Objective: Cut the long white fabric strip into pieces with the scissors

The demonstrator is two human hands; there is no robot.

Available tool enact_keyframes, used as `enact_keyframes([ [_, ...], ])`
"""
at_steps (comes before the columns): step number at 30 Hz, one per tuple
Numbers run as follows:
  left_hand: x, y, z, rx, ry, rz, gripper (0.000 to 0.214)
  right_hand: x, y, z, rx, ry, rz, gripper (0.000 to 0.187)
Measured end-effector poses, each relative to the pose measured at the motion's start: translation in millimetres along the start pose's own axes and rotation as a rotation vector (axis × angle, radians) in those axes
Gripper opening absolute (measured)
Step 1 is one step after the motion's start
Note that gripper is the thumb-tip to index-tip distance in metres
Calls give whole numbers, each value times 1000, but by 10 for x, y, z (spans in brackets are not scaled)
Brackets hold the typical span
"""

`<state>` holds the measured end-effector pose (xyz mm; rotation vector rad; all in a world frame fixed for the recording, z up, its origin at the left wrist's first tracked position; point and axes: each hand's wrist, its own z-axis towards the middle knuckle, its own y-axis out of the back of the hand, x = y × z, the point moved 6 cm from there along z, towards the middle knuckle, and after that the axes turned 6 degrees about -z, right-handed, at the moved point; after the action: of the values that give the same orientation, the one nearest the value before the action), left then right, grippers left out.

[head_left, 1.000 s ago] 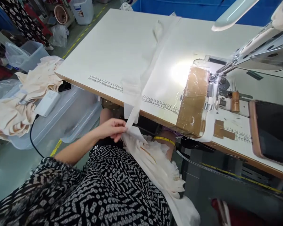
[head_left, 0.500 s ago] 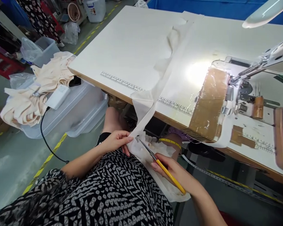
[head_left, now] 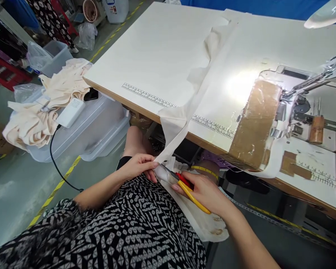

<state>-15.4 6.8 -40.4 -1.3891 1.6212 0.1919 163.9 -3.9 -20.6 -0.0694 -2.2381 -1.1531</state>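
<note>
Pinched between the fingers of my left hand (head_left: 141,167) is the edge of a thin white fabric strip (head_left: 173,127). The strip runs from the far side of the table, over its front edge and down to my lap, where more of it lies bunched. My right hand (head_left: 201,188) is closed around small scissors (head_left: 192,196) with a yellow and a red handle. Their blades touch the fabric right beside my left fingertips. Whether the blades are closed on the cloth, I cannot tell.
A white sewing table (head_left: 162,48) with printed rulers carries a sewing machine (head_left: 299,108) at right. Cream fabric pieces (head_left: 33,125) and a white power bank (head_left: 71,113) lie on a clear plastic bin (head_left: 100,116) at left. Another person's patterned trousers (head_left: 50,22) show behind.
My right hand has brought the scissors left and up, so the blade tips now meet the fabric at my left fingers. The red handle has come into view. My left hand keeps its hold.
</note>
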Motion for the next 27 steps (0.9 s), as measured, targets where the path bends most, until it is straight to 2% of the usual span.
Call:
enact_keyframes([
  [3, 3, 6, 13, 7, -9, -15, 40, -3, 3, -4, -49, -27, -63, 49],
  [16, 6, 25, 35, -11, 0, -30, 42, -22, -20, -1, -120, 14, -68, 51],
  [21, 22, 13, 44, 5, 21, -6, 44, 22, 11, 2, -157, -15, -177, 48],
  [27, 33, -24, 49, 17, 27, 51, 44, 23, -47, 58, -121, -38, -138, 50],
])
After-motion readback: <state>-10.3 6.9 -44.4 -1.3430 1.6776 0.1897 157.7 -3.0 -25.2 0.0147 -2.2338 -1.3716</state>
